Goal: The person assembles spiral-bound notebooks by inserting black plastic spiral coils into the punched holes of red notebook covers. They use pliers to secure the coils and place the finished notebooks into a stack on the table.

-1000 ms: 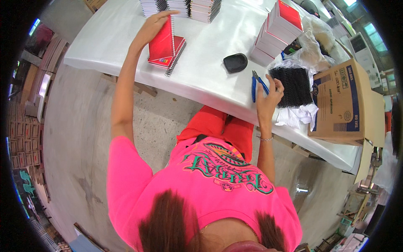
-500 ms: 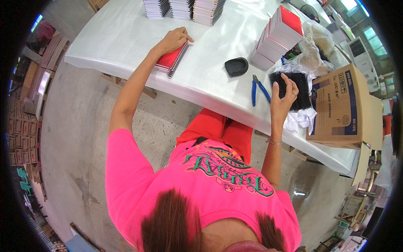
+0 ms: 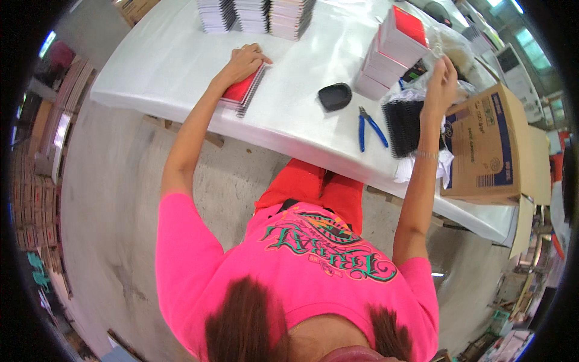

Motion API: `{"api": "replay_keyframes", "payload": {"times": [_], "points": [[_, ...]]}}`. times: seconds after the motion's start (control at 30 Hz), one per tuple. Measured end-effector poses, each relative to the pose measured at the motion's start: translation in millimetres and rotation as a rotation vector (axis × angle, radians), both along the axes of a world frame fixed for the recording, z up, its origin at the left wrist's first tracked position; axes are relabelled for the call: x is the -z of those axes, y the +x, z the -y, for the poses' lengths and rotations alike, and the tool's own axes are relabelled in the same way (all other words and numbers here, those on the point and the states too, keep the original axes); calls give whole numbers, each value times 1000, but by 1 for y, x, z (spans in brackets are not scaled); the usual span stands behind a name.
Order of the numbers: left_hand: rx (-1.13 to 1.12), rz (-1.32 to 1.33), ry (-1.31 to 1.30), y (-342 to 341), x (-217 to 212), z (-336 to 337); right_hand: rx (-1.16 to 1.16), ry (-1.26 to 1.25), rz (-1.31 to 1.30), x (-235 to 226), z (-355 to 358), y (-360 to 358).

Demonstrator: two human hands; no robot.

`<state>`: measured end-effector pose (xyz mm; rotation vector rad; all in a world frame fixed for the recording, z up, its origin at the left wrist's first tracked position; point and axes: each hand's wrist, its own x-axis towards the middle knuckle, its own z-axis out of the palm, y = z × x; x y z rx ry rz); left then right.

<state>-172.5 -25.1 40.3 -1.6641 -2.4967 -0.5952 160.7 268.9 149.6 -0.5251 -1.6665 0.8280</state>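
Under my left hand [image 3: 244, 65] lies a small red notebook [image 3: 240, 90] with a wire spiral down its right side. The fingers of that hand lie over its far part, with one stretched toward the spiral. My right hand [image 3: 442, 90] is raised beside the tall stack of red-topped notebooks [image 3: 395, 51], in front of a clear plastic bag [image 3: 461, 57]. Its fingers are drawn together, and whatever may be between them is hidden. Below that hand, a bundle of black spiral coils [image 3: 403, 127] lies on white crumpled paper [image 3: 445, 166].
Blue-handled cutters [image 3: 371, 130] and a black, shallow dish [image 3: 335, 96] lie mid-table. Three stacks of spiral-bound books [image 3: 250, 15] stand at the far side. At the right, an open cardboard box [image 3: 482, 145] reaches the near edge of the white-covered table [image 3: 289, 130].
My right hand has moved away from the black coils, up and to the right toward the plastic bag, and its fingers have drawn together. My left hand stays on the red notebook.
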Motion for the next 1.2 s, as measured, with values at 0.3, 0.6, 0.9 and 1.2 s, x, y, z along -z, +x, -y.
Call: {"api": "replay_keyframes", "payload": {"times": [0.3,0.6,0.9,1.2], "points": [[25,-44,358,62,-58,-8,-248,-271,239,-33,-54,-54],[263,114,630,160,-118,-38,-42,182,-65,-43,-37,-33],[120,-341,297,244,-146,-23,-445,196,261,-13,124,35],[127,-89,137,230,-65,-14,417,332,706,74,5,126]]}}
